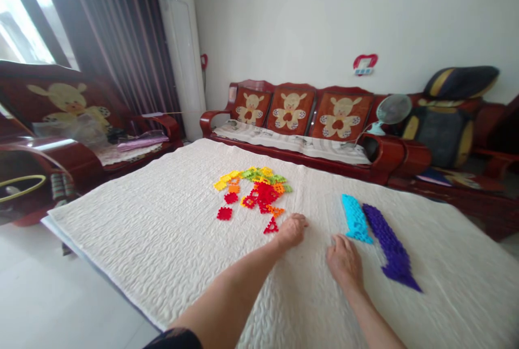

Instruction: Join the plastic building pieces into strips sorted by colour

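Note:
My left hand (292, 229) is low over the quilted cover, its fingers bent inward and pressed together. Just left of it lies a red triangle piece (271, 225), apart from the fingers. My right hand (344, 260) has curled fingers too, close to the lower left of a row of light-blue pieces (356, 218). What either hand holds, if anything, is hidden. Beyond my left hand spreads a loose pile of notched plastic pieces: red ones (265, 195), orange ones (234, 189), yellow ones (225, 180) and green ones (279, 178). A long row of purple pieces (391, 249) lies right of the light-blue row.
The off-white quilted cover (141, 219) lies over a large flat surface. A wooden sofa (251, 85) with bear-patterned cushions stands behind it, with a small fan (394, 109) at its right end. A wooden armchair (87, 168) is at left.

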`<state>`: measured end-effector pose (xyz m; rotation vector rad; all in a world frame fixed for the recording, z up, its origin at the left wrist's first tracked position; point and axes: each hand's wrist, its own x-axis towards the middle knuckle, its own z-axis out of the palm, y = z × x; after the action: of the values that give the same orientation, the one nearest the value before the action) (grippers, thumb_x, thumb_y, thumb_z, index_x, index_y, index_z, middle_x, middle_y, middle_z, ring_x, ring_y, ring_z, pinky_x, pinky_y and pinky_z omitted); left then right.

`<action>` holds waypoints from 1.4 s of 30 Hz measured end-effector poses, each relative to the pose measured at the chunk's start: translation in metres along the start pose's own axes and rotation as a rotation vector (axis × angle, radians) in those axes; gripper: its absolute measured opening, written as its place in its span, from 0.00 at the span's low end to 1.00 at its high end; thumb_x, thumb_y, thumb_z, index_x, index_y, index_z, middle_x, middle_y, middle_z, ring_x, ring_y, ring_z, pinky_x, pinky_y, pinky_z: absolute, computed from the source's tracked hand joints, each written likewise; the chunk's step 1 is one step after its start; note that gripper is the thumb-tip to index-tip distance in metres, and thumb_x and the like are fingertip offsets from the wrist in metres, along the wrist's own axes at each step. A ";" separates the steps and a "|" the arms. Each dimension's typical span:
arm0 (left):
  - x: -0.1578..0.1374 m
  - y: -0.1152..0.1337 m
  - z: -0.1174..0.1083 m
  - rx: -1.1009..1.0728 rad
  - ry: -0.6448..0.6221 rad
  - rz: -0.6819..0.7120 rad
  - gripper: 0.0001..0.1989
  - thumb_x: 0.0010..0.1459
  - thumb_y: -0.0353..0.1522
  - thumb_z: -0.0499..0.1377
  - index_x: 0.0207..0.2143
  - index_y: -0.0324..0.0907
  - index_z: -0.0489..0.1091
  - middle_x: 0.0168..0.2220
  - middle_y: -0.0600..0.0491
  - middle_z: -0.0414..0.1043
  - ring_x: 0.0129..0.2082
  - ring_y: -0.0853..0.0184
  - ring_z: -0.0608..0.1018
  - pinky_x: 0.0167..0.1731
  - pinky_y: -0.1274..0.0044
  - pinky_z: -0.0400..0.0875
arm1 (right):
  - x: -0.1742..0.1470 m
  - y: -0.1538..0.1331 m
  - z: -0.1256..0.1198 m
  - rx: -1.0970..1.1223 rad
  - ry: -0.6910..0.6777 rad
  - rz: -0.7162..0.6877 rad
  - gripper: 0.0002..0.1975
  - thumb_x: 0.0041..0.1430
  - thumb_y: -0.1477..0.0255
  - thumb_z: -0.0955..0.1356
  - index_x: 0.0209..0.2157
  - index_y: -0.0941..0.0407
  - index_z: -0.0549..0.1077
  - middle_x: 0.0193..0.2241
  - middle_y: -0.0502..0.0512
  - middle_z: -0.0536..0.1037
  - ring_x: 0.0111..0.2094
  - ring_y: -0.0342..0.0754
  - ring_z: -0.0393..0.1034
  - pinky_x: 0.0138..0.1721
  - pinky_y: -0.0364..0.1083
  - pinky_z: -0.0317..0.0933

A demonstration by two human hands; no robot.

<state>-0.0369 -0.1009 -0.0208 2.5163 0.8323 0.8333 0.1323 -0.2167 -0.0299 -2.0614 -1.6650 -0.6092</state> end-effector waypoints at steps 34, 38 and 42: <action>0.020 -0.063 -0.088 0.333 0.047 -0.662 0.31 0.55 0.41 0.60 0.60 0.46 0.59 0.61 0.42 0.60 0.62 0.50 0.60 0.56 0.62 0.61 | 0.000 -0.001 -0.001 0.036 0.074 -0.004 0.13 0.57 0.77 0.60 0.41 0.60 0.72 0.42 0.65 0.77 0.45 0.54 0.69 0.46 0.50 0.61; 0.018 -0.062 -0.091 0.337 0.051 -0.589 0.29 0.57 0.39 0.59 0.61 0.47 0.58 0.56 0.44 0.66 0.57 0.56 0.67 0.52 0.68 0.65 | 0.000 -0.003 -0.004 0.045 0.065 -0.001 0.13 0.57 0.77 0.60 0.41 0.60 0.72 0.42 0.65 0.77 0.45 0.55 0.69 0.46 0.50 0.61; 0.018 -0.063 -0.099 0.351 0.059 -0.567 0.27 0.57 0.38 0.59 0.58 0.45 0.62 0.51 0.43 0.70 0.53 0.56 0.70 0.49 0.68 0.68 | 0.000 -0.004 -0.005 0.056 0.067 0.008 0.13 0.57 0.77 0.60 0.41 0.60 0.72 0.42 0.65 0.77 0.44 0.55 0.69 0.46 0.51 0.61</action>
<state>-0.1142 -0.0274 0.0306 2.3238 1.7310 0.6050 0.1285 -0.2185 -0.0256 -1.9857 -1.6176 -0.6149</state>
